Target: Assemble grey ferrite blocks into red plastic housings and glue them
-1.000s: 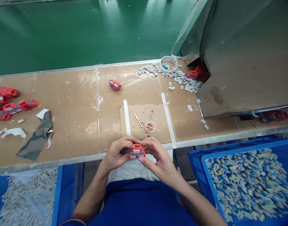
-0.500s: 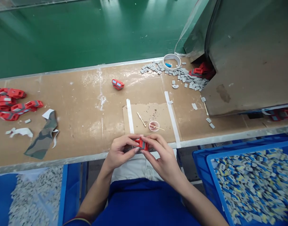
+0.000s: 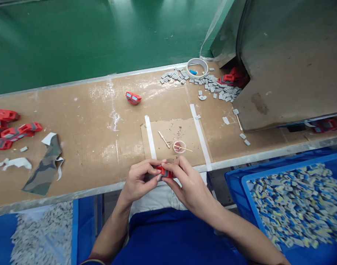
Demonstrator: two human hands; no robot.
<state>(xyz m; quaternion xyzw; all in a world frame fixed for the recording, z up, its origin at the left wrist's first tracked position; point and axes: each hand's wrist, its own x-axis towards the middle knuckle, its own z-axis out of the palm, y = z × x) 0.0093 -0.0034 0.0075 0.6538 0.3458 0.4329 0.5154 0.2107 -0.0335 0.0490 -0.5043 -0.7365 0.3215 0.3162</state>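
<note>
A small red toy vehicle (image 3: 166, 172) with a grey band is pinched between both hands at the bench's front edge. My left hand (image 3: 142, 178) grips its left end with thumb and fingers. My right hand (image 3: 189, 184) has its fingers closed on the right end, hiding part of it. Just beyond the hands, a small cup (image 3: 179, 147) of reddish paste has a thin stick lying across it. A white-tipped stick (image 3: 164, 140) lies left of the cup. Another red toy (image 3: 133, 98) stands farther back.
Several red toys (image 3: 8, 134) and a camouflage strip (image 3: 44, 167) lie at the left. A tape roll (image 3: 197, 69) sits by scattered grey tiles (image 3: 209, 84). A large box (image 3: 290, 70) stands at right. Blue bins (image 3: 244, 184) of small parts flank the bench's front.
The view has shifted slightly, so the bench items appear farther left. Both hands still hold the red toy, which is turned a little, and the right fingers cover more of its top.
</note>
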